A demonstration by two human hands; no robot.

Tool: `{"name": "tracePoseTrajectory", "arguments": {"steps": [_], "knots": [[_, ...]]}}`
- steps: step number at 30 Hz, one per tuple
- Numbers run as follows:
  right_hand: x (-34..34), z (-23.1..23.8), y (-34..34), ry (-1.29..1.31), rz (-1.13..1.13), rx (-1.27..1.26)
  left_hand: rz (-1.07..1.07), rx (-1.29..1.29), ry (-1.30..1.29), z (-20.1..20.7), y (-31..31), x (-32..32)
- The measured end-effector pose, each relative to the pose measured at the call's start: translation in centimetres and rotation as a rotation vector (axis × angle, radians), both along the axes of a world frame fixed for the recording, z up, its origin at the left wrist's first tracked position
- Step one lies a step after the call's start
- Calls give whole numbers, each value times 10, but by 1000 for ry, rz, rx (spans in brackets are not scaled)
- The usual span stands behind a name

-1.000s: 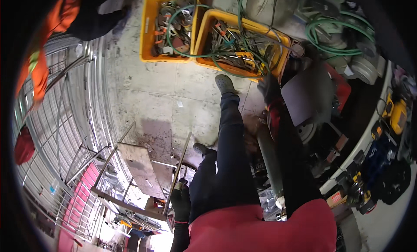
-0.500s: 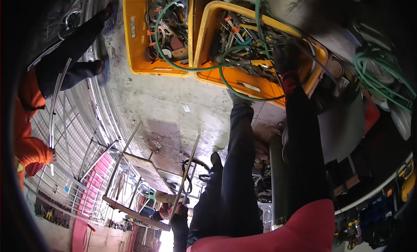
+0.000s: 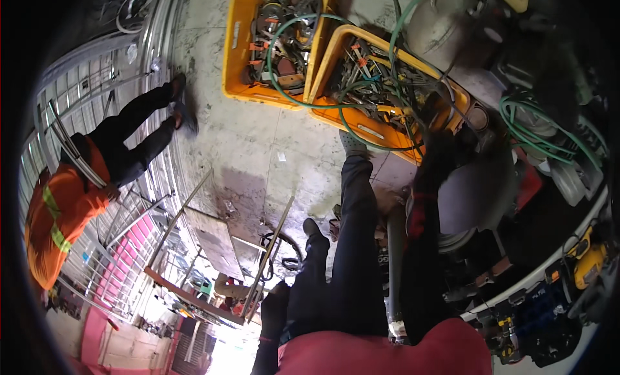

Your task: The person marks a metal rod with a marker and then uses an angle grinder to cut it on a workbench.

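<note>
My right hand [image 3: 442, 147], in a dark glove, is at the near right corner of a yellow crate [image 3: 361, 126] full of jumbled hand tools. Its fingers blend into the shadow, so what they hold, if anything, is hidden. A green hose [image 3: 278, 78] loops across this crate and a second yellow crate [image 3: 261, 98] on its left, which holds loose tools and discs. Low in the picture, my left hand [image 3: 278, 296], also dark-gloved, hangs beside my leg near a metal bar [image 3: 271, 246] of a frame; its fingers do not show clearly.
On the left, a person in an orange jacket [image 3: 68, 204] grips long metal tubes [image 3: 71, 142] beside stacked metal grids. A coiled green hose [image 3: 536, 126] lies at the right. Yellow power tools [image 3: 584, 265] sit at the lower right. Concrete floor [image 3: 252, 149] spreads before my feet.
My right hand has come back out of the right crate toward me. The view has shifted, and the person in orange now shows more fully, farther into the picture.
</note>
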State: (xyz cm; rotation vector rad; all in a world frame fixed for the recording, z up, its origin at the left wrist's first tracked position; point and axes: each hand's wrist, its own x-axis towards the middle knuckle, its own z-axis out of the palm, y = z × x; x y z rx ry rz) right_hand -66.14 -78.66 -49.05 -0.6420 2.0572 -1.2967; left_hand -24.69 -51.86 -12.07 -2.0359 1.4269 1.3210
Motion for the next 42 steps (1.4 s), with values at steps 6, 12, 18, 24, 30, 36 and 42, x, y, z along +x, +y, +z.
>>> {"name": "tracePoseTrajectory", "arguments": {"steps": [6,12,18,24,30,36,42], "knots": [[47,216,39,-1443,21,-313,268,-465,61,34,-60,-22],[240,408,80,-1130,723,78,178,-600,122,137,-49,21],[368,474,181,-1255,1155,184,646,-860,84,172,128,83],[481,517,306,-761,1540,190,828,-739,-131,153,325,139],[554,461,390,-774,1605,279,1809,-738,267,170,490,194],[607,496,473,240,2103,-629,2038,-1058,112,146,600,199],[664,486,518,325,2280,-912,2340,-1071,-51,180,613,138]]}}
